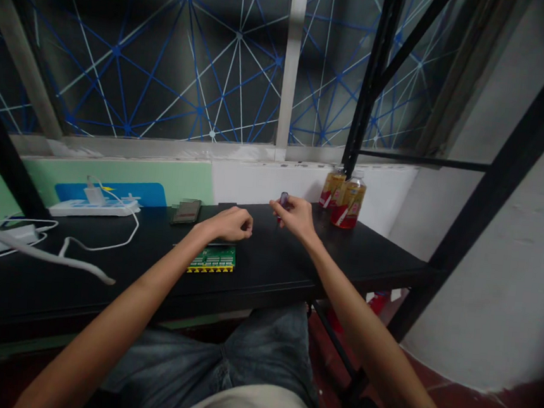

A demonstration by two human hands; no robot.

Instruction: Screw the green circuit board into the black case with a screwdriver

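Note:
My left hand (230, 224) is curled into a loose fist just above the black table (295, 263), over the far edge of a green circuit board (212, 259) that lies flat near the table's front edge. What its fingers hold, if anything, is hidden. My right hand (294, 217) hovers a little to the right, fingers pinched on a small purple-handled tool (283, 200), likely a screwdriver, held upright.
Two yellow-labelled drink bottles (348, 201) stand at the back right beside a black frame post (371, 79). A dark phone-like object (186, 211) lies behind the board. A white power strip (94, 206) with plugs and white cables (34, 250) occupies the left.

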